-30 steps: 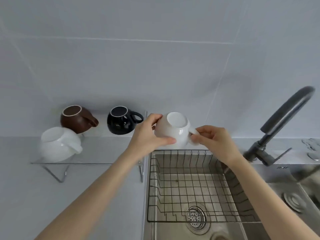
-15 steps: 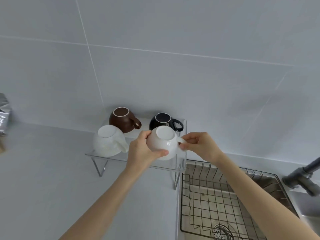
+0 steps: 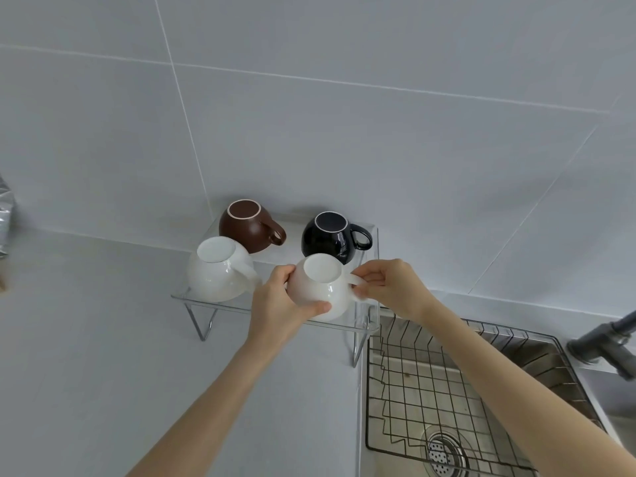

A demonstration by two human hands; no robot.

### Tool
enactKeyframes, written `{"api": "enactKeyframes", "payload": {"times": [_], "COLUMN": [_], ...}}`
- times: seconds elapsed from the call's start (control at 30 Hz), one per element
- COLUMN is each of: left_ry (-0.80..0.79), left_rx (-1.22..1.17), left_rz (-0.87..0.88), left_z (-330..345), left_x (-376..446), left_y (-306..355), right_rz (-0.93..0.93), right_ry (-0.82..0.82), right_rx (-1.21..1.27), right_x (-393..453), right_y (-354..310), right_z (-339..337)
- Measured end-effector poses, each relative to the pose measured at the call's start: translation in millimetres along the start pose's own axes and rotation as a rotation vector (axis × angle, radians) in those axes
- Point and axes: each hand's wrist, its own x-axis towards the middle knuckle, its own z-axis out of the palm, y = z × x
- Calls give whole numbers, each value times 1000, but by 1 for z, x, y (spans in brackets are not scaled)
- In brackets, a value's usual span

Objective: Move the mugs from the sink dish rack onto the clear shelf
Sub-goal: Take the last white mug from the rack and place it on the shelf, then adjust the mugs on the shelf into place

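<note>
Against the grey tiled wall [image 3: 344, 132], a pale desk [image 3: 86, 339] runs left of a steel sink [image 3: 395, 452]; the wire dish rack [image 3: 447, 380] inside it shows no mugs in the visible part. Dark tap [image 3: 605, 342] at right edge, foil bag [image 3: 7, 215] at left edge.

Clear shelf [image 3: 213, 299] stands on wire legs beside the sink, against the wall. Three mugs sit on it upside down: white mug [image 3: 215, 270] front left, brown mug [image 3: 249, 225] and black mug [image 3: 330, 237] behind.

Fourth mug [image 3: 320, 287], white, also inverted, is at the front right slot, on or just above the shelf; can't tell if it's touching. Left hand [image 3: 278, 308] cups the body, thumb pressed across the front. Right hand [image 3: 392, 287] fingers [image 3: 361, 282] pinch the handle.

Handling, my read: glazed ceramic, rigid, moderate weight, slick, chips if knocked. Body plus handle is the right grip. Tight gap to the black mug behind and the shelf's right edge; set it down flat on the rim, no sliding.
</note>
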Motion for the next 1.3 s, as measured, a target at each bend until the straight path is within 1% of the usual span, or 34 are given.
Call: {"api": "enactKeyframes", "payload": {"times": [0.23, 0.37, 0.43, 0.5, 0.57, 0.6, 0.67, 0.73, 0.83, 0.87, 1.0, 1.1, 1.3], "left_ry": [-63, -150, -140, -73, -32, -33, -66, -120, -180, -184, -172, -137, 11], "left_rx": [-2, 46, 25, 26, 140, 204, 284, 299, 232, 199, 117, 123, 162], "left_rz": [-1, 34, 56, 118, 177, 176, 98, -4, -97, -109, -92, -64, -25], "left_z": [-1, -12, -29, -56, -83, -96, -116, -130, -142, -144, -145, -144, -131], "left_x": [-2, -1, 5, 14, 26, 33, 46, 53, 54, 53, 57, 57, 49], "left_y": [0, 7, 15, 21, 23, 21, 8, -7, -24, -27, -35, -37, -40], "right_rz": [25, 39, -1, -82, -207, -261, -327, -344, -315, -308, -266, -270, -226], "right_ry": [2, -74, -55, 2, 47, 53, 31, -25, -112, -125, -120, -144, -157], "right_rx": [-21, -111, -92, -84, -196, -258, -357, -471, -713, -752, -706, -693, -650], "right_x": [1, 7, 12, 19, 23, 25, 30, 35, 42, 44, 54, 61, 70], "right_y": [-1, -16, -30, -50, -68, -76, -85, -89, -88, -87, -88, -91, -87], "right_z": [1, -8, -11, -7, 4, 14, 37, 64, 99, 106, 110, 107, 102]}}
